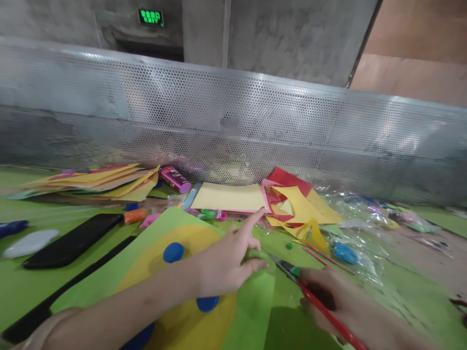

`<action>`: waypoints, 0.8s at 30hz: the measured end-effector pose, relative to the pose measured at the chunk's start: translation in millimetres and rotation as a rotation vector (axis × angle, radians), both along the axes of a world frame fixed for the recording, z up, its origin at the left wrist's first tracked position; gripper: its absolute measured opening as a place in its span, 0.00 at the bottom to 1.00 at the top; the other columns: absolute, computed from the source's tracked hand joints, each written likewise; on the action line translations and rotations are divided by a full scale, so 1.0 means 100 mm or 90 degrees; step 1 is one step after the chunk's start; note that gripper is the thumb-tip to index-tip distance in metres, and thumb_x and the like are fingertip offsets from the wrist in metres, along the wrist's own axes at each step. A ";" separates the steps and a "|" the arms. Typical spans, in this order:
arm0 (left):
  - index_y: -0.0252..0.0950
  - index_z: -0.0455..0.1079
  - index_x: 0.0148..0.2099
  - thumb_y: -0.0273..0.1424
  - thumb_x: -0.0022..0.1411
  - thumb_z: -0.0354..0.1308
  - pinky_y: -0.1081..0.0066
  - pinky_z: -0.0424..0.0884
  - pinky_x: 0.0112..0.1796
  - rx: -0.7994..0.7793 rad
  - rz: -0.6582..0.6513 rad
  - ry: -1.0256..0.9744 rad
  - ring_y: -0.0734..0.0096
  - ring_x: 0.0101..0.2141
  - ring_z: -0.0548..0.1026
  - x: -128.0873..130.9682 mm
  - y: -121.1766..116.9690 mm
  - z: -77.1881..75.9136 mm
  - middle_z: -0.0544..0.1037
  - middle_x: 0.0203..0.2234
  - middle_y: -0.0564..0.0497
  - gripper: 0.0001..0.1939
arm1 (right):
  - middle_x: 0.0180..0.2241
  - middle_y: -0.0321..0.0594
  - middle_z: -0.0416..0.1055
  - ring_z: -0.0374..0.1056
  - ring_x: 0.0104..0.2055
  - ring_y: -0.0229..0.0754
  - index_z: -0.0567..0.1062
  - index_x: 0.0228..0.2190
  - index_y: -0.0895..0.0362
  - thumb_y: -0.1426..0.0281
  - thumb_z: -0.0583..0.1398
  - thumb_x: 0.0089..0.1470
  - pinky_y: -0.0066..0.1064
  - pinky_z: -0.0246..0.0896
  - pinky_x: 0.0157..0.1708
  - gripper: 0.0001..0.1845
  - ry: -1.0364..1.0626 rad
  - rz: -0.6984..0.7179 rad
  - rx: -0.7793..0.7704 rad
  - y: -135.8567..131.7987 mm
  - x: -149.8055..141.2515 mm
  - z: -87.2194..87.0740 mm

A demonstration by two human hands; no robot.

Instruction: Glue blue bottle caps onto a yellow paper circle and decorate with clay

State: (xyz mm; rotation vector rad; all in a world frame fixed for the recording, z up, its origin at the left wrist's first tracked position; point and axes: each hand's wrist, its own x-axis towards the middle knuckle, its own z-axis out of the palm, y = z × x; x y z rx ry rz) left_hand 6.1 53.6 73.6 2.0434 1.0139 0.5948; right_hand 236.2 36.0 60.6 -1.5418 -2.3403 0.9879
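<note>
My left hand (233,257) reaches over a green sheet of paper (255,301), its index finger stretched out and its thumb apart. The fingertip appears near a stack of cream paper (229,197); I cannot tell whether it touches. On the green sheet is a large yellow round shape (204,236) with blue discs (173,252), partly hidden by my left arm. At the right, my right hand (335,296) is closed on scissors with red handles (324,311). Their dark blades point up and left, toward my left hand. Whether the blades are apart is blurred.
Yellow and red paper scraps (299,204) lie behind the hands. Clear plastic wrappers (365,233) spread at right. A black phone (75,240), a white oval object (31,243), a paper pile (98,182) and a purple tub (175,179) are left. A perforated metal panel (204,116) stands behind.
</note>
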 end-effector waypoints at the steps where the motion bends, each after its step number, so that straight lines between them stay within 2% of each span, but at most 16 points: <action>1: 0.43 0.24 0.65 0.32 0.62 0.49 0.55 0.53 0.48 0.001 0.000 -0.002 0.57 0.49 0.58 0.00 0.00 0.00 0.71 0.36 0.49 0.40 | 0.18 0.28 0.60 0.54 0.20 0.32 0.60 0.21 0.56 0.81 0.50 0.41 0.23 0.50 0.20 0.08 -0.003 -0.005 0.009 0.00 -0.01 0.01; 5: 0.44 0.24 0.65 0.33 0.62 0.49 0.56 0.54 0.46 -0.005 0.003 0.012 0.58 0.46 0.61 0.00 0.00 0.02 0.71 0.36 0.49 0.40 | 0.17 0.28 0.60 0.55 0.19 0.32 0.59 0.19 0.55 0.82 0.50 0.39 0.23 0.49 0.19 0.10 -0.009 -0.027 0.030 -0.02 -0.04 0.04; 8: 0.42 0.21 0.65 0.33 0.62 0.49 0.59 0.56 0.44 -0.011 0.000 0.034 0.60 0.43 0.62 0.00 0.00 0.05 0.70 0.36 0.49 0.41 | 0.17 0.28 0.60 0.56 0.19 0.31 0.59 0.18 0.56 0.81 0.51 0.40 0.22 0.51 0.19 0.09 0.011 -0.030 0.002 -0.01 -0.02 0.07; 11: 0.41 0.21 0.65 0.35 0.62 0.49 0.59 0.56 0.45 -0.012 -0.010 0.061 0.61 0.42 0.62 -0.01 0.02 0.05 0.70 0.36 0.49 0.42 | 0.17 0.28 0.58 0.55 0.17 0.30 0.60 0.19 0.55 0.78 0.52 0.43 0.22 0.54 0.16 0.08 0.031 -0.038 -0.032 0.03 0.02 0.06; 14: 0.45 0.23 0.65 0.36 0.62 0.49 0.58 0.55 0.46 -0.015 -0.027 0.070 0.58 0.45 0.61 -0.03 0.04 0.02 0.70 0.38 0.49 0.40 | 0.20 0.29 0.57 0.56 0.17 0.32 0.60 0.21 0.55 0.71 0.54 0.48 0.23 0.56 0.13 0.08 0.052 -0.062 -0.026 0.10 0.07 0.01; 19: 0.53 0.35 0.65 0.40 0.61 0.50 0.53 0.51 0.50 0.026 -0.039 0.058 0.55 0.49 0.60 -0.04 0.09 -0.07 0.71 0.35 0.53 0.35 | 0.21 0.30 0.58 0.59 0.16 0.35 0.61 0.27 0.55 0.57 0.55 0.52 0.27 0.59 0.14 0.14 0.111 -0.147 0.017 0.25 0.17 -0.15; 21: 0.54 0.43 0.63 0.40 0.61 0.51 0.56 0.55 0.48 0.058 0.007 0.043 0.57 0.46 0.64 -0.04 0.10 -0.07 0.72 0.35 0.54 0.31 | 0.21 0.30 0.60 0.60 0.16 0.35 0.62 0.28 0.55 0.55 0.57 0.51 0.28 0.60 0.15 0.16 0.145 -0.177 0.032 0.30 0.20 -0.21; 24: 0.52 0.55 0.59 0.40 0.59 0.54 0.63 0.61 0.42 0.126 0.134 -0.010 0.62 0.40 0.70 -0.06 0.11 0.03 0.74 0.36 0.54 0.26 | 0.18 0.28 0.60 0.60 0.16 0.35 0.63 0.30 0.55 0.54 0.59 0.49 0.27 0.60 0.17 0.17 0.203 -0.198 0.042 0.31 0.18 -0.24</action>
